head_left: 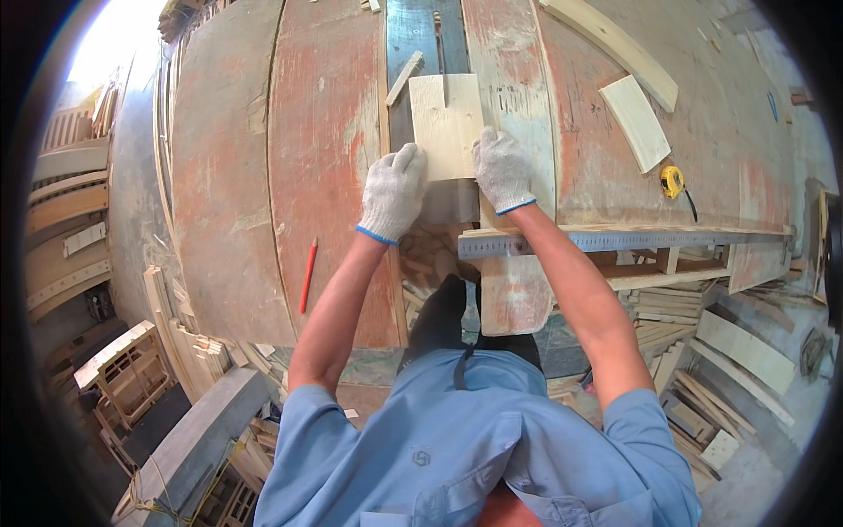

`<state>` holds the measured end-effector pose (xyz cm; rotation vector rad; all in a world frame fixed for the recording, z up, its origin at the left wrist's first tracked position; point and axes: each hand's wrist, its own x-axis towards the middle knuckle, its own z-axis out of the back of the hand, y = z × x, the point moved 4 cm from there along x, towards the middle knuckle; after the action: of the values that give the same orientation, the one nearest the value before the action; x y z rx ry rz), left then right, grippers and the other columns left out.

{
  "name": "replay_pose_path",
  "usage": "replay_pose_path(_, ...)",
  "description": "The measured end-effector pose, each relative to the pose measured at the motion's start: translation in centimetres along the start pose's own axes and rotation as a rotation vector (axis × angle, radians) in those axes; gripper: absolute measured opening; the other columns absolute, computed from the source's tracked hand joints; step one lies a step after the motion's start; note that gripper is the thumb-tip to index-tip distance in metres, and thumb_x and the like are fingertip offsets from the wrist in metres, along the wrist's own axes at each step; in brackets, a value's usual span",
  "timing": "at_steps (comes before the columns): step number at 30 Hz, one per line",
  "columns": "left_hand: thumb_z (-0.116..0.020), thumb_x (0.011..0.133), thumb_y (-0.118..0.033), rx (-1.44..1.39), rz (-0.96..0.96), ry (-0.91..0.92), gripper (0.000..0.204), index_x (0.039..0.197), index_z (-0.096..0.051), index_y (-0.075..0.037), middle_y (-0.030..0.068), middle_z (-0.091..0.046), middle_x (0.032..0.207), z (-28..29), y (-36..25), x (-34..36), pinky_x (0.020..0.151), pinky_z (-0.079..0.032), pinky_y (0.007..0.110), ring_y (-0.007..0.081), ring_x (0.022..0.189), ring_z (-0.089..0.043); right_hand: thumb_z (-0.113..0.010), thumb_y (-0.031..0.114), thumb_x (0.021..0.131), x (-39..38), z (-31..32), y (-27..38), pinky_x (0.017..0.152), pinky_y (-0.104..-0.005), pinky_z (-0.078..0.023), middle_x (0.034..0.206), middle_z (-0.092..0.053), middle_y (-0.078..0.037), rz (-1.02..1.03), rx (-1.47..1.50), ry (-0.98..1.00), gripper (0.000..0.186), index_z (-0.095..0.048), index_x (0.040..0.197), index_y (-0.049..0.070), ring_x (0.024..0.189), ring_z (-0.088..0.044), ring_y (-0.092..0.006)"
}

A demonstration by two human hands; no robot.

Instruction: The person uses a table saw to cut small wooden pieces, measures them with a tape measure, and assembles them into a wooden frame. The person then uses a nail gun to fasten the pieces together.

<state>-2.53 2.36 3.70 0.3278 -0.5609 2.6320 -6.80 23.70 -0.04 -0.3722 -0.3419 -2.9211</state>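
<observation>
In the head view, a pale rectangular wooden board (445,123) lies over a dark metal strip (413,31) with a slot and thin blade, set between the worn planks; a dark line runs into the board's far edge. My left hand (392,193), in a white knit glove with blue cuff, is closed on the board's lower left edge. My right hand (502,171), gloved alike, is closed on its right edge. A short wooden offcut (404,77) lies left of the board. A long steel ruler (606,241) crosses beneath my right forearm.
A red pencil (309,274) lies on the left planks (219,193). On the right are a yellow tape measure (672,181), a short board (636,123) and a longer strip (615,53). Stacked timber (66,202) and a grey beam (184,439) stand left; loose wood (729,369) lies lower right.
</observation>
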Motion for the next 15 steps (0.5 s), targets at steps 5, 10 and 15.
replay_pose_path(5,-0.079,0.087,-0.014,-0.014,0.003,0.040,0.048,0.132,-0.067,-0.005,0.0123,-0.064,0.138,-0.2,0.9,1.8,0.096,-0.054,0.050,0.0362,0.113,-0.067,-0.063,0.027,0.105,1.8,-0.4,-0.5,0.068,-0.0517,-0.058,0.087,-0.067,-0.017,-0.003,0.005,-0.005,0.020,-0.059,0.101,0.008,0.082,-0.072,-0.0379)
replay_pose_path(10,-0.080,0.086,-0.013,-0.005,0.043,0.068,0.050,0.134,-0.069,-0.005,0.0137,-0.066,0.141,-0.6,1.9,3.6,0.099,-0.055,0.051,0.0378,0.118,-0.067,-0.063,0.026,0.104,3.7,-1.8,-1.2,0.068,-0.0511,-0.058,0.085,-0.068,-0.018,0.033,0.005,-0.064,0.019,-0.061,0.100,0.007,0.078,-0.071,-0.0379)
replay_pose_path(15,-0.077,0.087,-0.012,-0.013,0.036,0.045,0.045,0.132,-0.069,-0.007,0.0113,-0.066,0.136,-1.2,3.3,5.3,0.093,-0.056,0.050,0.0366,0.109,-0.068,-0.063,0.028,0.103,5.9,-2.2,-1.2,0.067,-0.0495,-0.059,0.081,-0.070,-0.018,0.037,-0.050,-0.048,0.020,-0.064,0.099,0.008,0.077,-0.073,-0.0361)
